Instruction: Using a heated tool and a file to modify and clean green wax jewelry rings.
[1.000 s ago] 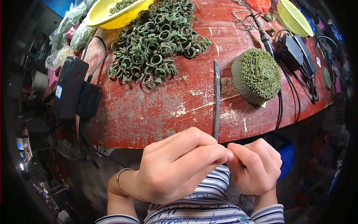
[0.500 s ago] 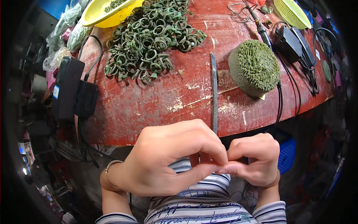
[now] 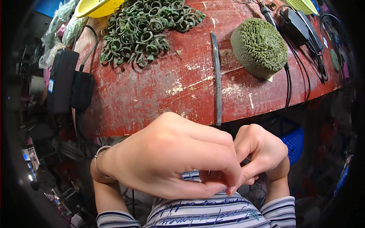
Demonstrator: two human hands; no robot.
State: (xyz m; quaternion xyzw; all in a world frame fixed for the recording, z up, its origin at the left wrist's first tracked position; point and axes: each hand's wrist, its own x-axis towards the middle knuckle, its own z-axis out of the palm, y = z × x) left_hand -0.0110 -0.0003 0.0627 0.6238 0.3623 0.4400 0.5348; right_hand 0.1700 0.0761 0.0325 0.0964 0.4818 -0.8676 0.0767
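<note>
My left hand and my right hand meet fingertip to fingertip in front of my striped shirt, just off the table's near edge. Both are closed in a pinch, and whatever lies between the fingertips is hidden. Beyond them a long narrow metal file lies on the worn red table, its near end at the edge. Right of the file sits a thick round green block with a rough, ridged top. A heap of greenish ring-shaped pieces spreads over the far left of the table.
A yellow basin stands behind the heap. Black power adapters with cables sit at the left edge; another black box, a pen-like corded tool and a pale green basket are at the right. A blue basket is below the table.
Both hands have come closer together and lower, with the left wrist turned over more. The table and everything on it sit a little higher in view.
</note>
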